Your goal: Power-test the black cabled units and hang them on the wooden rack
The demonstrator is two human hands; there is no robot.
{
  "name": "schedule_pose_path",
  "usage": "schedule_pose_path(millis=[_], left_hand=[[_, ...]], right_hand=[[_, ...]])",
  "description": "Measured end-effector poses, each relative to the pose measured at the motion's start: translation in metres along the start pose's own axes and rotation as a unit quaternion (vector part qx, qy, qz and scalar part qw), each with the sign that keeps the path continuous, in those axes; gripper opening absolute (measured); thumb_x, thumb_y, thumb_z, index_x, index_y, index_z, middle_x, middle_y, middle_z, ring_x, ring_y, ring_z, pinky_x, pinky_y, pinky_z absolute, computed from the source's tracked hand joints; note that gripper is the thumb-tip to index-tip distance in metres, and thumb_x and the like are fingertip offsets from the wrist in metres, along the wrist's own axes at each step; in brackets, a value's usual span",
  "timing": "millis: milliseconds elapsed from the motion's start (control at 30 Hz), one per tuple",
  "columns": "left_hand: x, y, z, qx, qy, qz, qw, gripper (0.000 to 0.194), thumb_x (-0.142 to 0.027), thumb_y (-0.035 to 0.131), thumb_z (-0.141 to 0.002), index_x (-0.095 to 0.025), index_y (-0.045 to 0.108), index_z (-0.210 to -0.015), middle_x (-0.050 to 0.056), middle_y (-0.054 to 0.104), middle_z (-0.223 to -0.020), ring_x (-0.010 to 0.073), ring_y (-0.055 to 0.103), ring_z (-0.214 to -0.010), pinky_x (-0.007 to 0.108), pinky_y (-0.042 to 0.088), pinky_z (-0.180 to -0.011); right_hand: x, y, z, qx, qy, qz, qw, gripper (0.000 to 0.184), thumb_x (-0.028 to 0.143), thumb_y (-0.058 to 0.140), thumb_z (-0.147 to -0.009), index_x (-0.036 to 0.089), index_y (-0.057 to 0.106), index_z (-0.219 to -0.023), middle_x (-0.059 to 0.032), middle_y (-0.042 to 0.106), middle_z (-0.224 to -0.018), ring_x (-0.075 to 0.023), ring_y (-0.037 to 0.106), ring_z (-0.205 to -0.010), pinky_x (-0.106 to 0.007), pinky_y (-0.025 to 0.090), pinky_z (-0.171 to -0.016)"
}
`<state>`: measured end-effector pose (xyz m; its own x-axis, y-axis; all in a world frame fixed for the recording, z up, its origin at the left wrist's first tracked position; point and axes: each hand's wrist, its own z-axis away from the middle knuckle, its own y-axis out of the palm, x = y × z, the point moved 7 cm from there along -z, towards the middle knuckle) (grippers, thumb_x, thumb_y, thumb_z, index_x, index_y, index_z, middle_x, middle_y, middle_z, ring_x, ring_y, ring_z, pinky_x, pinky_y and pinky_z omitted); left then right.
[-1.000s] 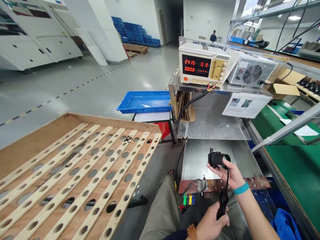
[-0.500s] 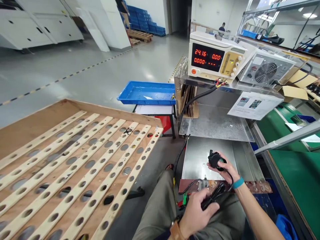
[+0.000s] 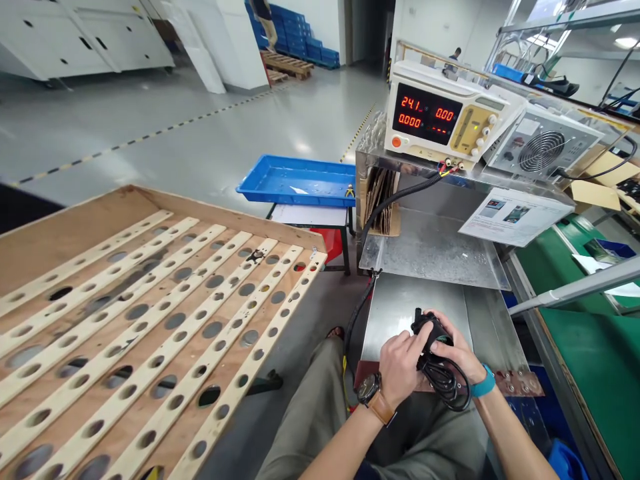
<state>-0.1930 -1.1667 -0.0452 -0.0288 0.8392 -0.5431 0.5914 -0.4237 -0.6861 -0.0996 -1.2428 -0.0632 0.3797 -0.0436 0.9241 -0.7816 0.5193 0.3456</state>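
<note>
A small black pump (image 3: 431, 331) with a green end label sits between both my hands, above a steel tray (image 3: 400, 313). My right hand (image 3: 457, 357) cups it from the right, fingers curled round the body. Closing in from the left, my left hand (image 3: 400, 363) has its fingers on the pump and on the coiled black cable (image 3: 443, 383) that hangs below it. A brown strip with screws (image 3: 510, 383) lies across the tray under my hands. I wear a watch on the left wrist and a teal band on the right.
A power supply (image 3: 443, 120) with red digits and a fan unit (image 3: 543, 143) stand on a clear shelf (image 3: 435, 250). To the left lies a wooden rack (image 3: 150, 320) with rows of holes. Behind it sits a blue tray (image 3: 300, 180). A green belt (image 3: 590, 340) runs along the right.
My left hand has risen from my lap with the cable and joined the right hand on the pump. The cable is now gathered in a coil under the pump.
</note>
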Motion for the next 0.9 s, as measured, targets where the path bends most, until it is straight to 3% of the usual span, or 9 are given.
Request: schedule_pose_path(millis=[167,233,300,367,467,533,633,800,900], left_hand=[[0.003,0.003,0.001,0.010,-0.046,0.055,0.997,0.051,-0.025,0.054,-0.087,-0.014,0.049,-0.137,0.005,0.063,-0.074,0.0211,0.055,-0.072,0.032,0.034,-0.061],[0.011,0.004,0.002,0.049,-0.132,0.119,0.983,0.054,-0.022,0.060,-0.082,-0.016,0.051,-0.135,0.005,0.062,-0.080,0.0203,0.054,-0.076,0.031,0.036,-0.065],[0.018,0.008,0.010,0.105,-0.244,0.246,0.932,0.047,-0.023,0.068,-0.075,-0.016,0.058,-0.120,0.003,0.059,-0.081,0.0179,0.052,-0.076,0.029,0.037,-0.068],[0.014,0.017,0.024,0.185,-0.340,0.439,0.811,0.034,-0.025,0.073,-0.072,-0.015,0.062,-0.102,0.002,0.056,-0.081,0.0140,0.049,-0.073,0.027,0.036,-0.067],[-0.007,0.022,0.041,0.260,-0.398,0.681,0.557,0.034,-0.019,0.075,-0.068,-0.014,0.063,-0.099,0.004,0.056,-0.088,0.0105,0.048,-0.072,0.024,0.034,-0.063],[-0.011,0.020,0.043,0.261,-0.401,0.739,0.475,0.042,-0.011,0.075,-0.064,-0.013,0.064,-0.104,0.007,0.058,-0.094,0.0105,0.051,-0.076,0.023,0.036,-0.064],[0.000,0.023,0.033,0.261,-0.379,0.733,0.502,0.042,-0.015,0.079,-0.067,-0.011,0.066,-0.107,0.011,0.063,-0.098,0.0142,0.059,-0.084,0.026,0.043,-0.076],[0.051,0.046,0.015,0.168,-0.404,0.564,0.701,0.035,-0.039,0.079,-0.074,-0.011,0.068,-0.092,0.013,0.070,-0.095,0.0214,0.066,-0.091,0.035,0.049,-0.089],[0.070,0.063,0.019,0.148,-0.443,0.476,0.746,0.034,-0.041,0.075,-0.078,-0.010,0.067,-0.091,0.013,0.072,-0.089,0.0197,0.068,-0.082,0.031,0.052,-0.077]], right_hand=[[-0.006,-0.008,0.000,-0.061,-0.038,0.028,0.997,0.064,0.031,0.085,-0.075,0.023,0.054,-0.131,-0.0052,0.058,-0.126,-0.0258,0.053,-0.115,-0.031,0.044,-0.099],[-0.017,-0.019,-0.009,-0.076,0.003,-0.040,0.996,0.062,0.031,0.085,-0.075,0.024,0.054,-0.129,-0.0055,0.061,-0.121,-0.0260,0.059,-0.107,-0.036,0.049,-0.094],[-0.032,-0.039,-0.026,-0.099,0.040,-0.105,0.989,0.057,0.032,0.085,-0.075,0.023,0.056,-0.123,-0.0062,0.064,-0.112,-0.0269,0.064,-0.097,-0.040,0.054,-0.088],[-0.052,-0.069,-0.048,-0.133,0.071,-0.134,0.979,0.049,0.032,0.084,-0.074,0.020,0.058,-0.114,-0.0073,0.067,-0.102,-0.0280,0.067,-0.089,-0.042,0.057,-0.083],[-0.092,-0.110,-0.076,-0.172,0.143,-0.138,0.965,0.032,0.028,0.078,-0.078,0.016,0.060,-0.102,-0.0095,0.068,-0.089,-0.0284,0.069,-0.081,-0.042,0.059,-0.077],[-0.116,-0.126,-0.088,-0.171,0.178,-0.143,0.958,0.025,0.026,0.073,-0.082,0.015,0.060,-0.100,-0.0100,0.067,-0.086,-0.0277,0.069,-0.079,-0.042,0.060,-0.076],[-0.137,-0.134,-0.096,-0.141,0.185,-0.137,0.963,0.021,0.023,0.072,-0.083,0.016,0.059,-0.098,-0.0084,0.067,-0.086,-0.0249,0.069,-0.076,-0.042,0.061,-0.074],[-0.155,-0.137,-0.095,-0.138,0.215,-0.083,0.963,0.031,0.016,0.073,-0.077,0.019,0.055,-0.101,-0.0032,0.065,-0.081,-0.0229,0.067,-0.068,-0.039,0.062,-0.065],[-0.164,-0.141,-0.096,-0.164,0.234,-0.048,0.957,0.035,0.015,0.076,-0.074,0.019,0.055,-0.103,-0.0014,0.063,-0.081,-0.0207,0.066,-0.065,-0.037,0.062,-0.060]])
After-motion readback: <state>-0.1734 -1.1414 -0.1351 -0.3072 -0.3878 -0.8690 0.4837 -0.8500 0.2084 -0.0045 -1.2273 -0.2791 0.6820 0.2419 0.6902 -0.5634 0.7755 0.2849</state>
